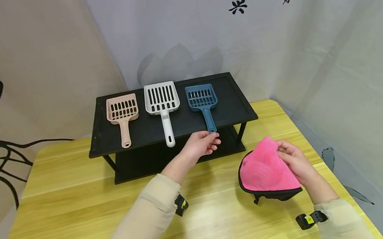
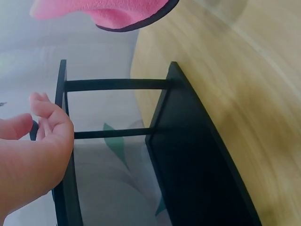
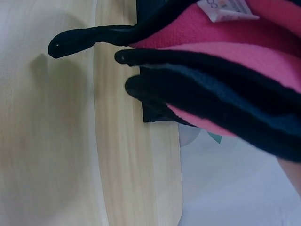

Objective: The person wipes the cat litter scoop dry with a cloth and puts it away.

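Note:
Three slotted litter scoops lie in a row on a black two-tier rack: a pale pink one point(image 1: 125, 132), a white one point(image 1: 168, 128) and a blue one point(image 1: 208, 116). My left hand point(image 1: 201, 144) pinches the handle end of the blue scoop at the rack's front edge. In the left wrist view the curled fingers point(image 2: 54, 120) stand beside the upper shelf, and the scoop is mostly hidden. My right hand point(image 1: 298, 164) grips a bright pink cloth point(image 1: 266, 166) with black trim, bunched over the table. The right wrist view shows the cloth's black hanging loop point(image 3: 75, 42) and white label point(image 3: 228, 8).
The black rack point(image 1: 224, 88) stands at the back of a light wooden table point(image 1: 79, 224), its lower shelf point(image 1: 135, 170) near the tabletop. A pale curtain point(image 1: 174, 24) with dark characters and plant prints hangs behind and to the right.

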Demonstrator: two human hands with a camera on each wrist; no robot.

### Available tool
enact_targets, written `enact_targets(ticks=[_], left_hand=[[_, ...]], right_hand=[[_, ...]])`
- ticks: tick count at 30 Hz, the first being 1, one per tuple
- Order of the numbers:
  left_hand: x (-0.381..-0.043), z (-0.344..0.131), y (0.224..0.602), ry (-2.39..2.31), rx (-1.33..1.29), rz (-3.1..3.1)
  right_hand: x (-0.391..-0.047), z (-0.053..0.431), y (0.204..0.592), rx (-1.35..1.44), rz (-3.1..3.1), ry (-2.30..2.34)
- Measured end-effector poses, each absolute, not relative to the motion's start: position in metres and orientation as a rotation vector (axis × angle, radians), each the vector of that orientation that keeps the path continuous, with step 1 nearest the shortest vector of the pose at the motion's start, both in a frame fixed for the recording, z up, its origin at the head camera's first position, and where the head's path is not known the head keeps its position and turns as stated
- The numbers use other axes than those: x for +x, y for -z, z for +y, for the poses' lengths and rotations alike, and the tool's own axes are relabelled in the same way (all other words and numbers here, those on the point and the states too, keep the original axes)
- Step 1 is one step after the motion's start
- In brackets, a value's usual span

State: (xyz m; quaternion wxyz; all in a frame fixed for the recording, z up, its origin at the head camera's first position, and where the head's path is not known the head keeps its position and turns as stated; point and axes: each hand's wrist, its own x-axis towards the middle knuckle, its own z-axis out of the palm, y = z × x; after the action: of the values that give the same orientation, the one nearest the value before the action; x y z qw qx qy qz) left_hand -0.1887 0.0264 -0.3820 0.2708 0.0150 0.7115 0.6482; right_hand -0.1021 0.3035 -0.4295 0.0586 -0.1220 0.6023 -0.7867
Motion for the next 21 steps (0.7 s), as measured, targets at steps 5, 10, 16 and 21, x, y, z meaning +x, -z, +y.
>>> enact_targets(ticks=[5,10,16,21], left_hand=[[-0.1920,0.0274,0.3817,-1.747,0.015,1.870],[-0.1934,0.0281,0.3809,-1.738,0.008,1.838],[-0.1972,0.0278,0.3825,-1.738,-0.007,1.806],[-0.1977,0.0266,0.3809,-1.720,-0.036,1.793]], right_hand=[[-0.1016,0.3046,0.4313,-0.369,1.835,2.365],[-0.1015,0.3058,0.4335,-0.389,1.825,2.366],[-0.1004,0.3073,0.4346,-0.359,1.829,2.361],[-0.0992,0.3092,0.4359,-0.361,1.800,2.371]])
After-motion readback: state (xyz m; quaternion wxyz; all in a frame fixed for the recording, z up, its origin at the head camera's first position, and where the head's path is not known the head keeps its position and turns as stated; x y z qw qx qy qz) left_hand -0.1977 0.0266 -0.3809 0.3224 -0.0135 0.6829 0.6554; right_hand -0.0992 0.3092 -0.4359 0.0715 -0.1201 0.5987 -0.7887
